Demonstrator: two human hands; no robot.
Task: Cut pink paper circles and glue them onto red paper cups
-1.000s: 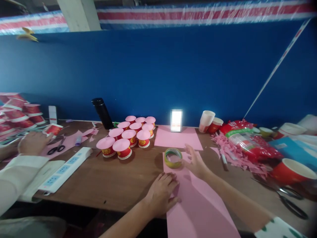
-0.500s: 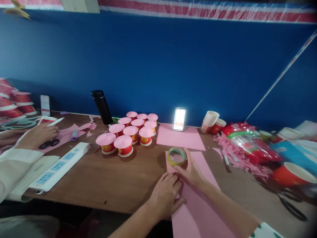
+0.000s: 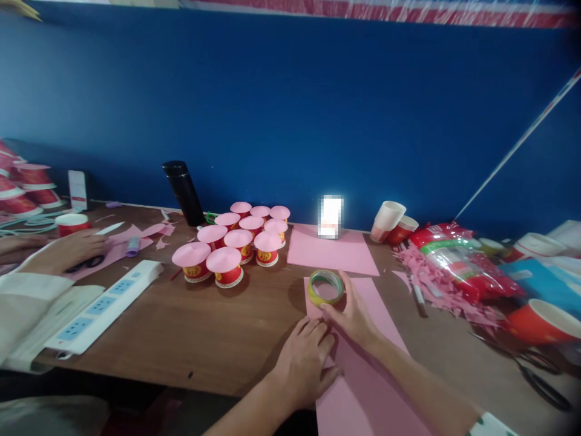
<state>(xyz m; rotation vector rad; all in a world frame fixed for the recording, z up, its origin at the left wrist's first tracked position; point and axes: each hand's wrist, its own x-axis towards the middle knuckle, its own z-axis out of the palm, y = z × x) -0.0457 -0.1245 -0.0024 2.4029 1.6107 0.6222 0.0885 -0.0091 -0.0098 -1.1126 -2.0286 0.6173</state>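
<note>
A: What is in the grip?

B: The right hand [image 3: 357,315] has a tape roll [image 3: 313,293] gripped: fingers curve around its right side, thumb against the near rim. The roll lies flat at the far-left corner of a long pink sheet [image 3: 356,384].

A: And the left hand [image 3: 306,357]?

B: Open and gripping nothing. It rests palm down on the sheet's left edge, apparently to steady the paper, while the right seems to fix the roll's spot.

A: How are they posed?

B: The left forearm [image 3: 261,409] slants in from the bottom, fingers loosely bent. The right forearm [image 3: 422,378] crosses the sheet from the lower right, fingers pointing away. The two hands are just beside each other.

A: Farther out?

B: A second pink sheet [image 3: 331,257] lies beyond on the counter [image 3: 218,345], with a blurred bright screen [image 3: 330,217] upright at its far edge, presumably propped against the blue partition [image 3: 281,109]. Leftward, red cups [image 3: 229,277] topped with pink discs [image 3: 224,259] stand bunched, perhaps out of the hands' way. Well left is another person's hand [image 3: 77,247]; well right, scissors [image 3: 547,386].
</note>
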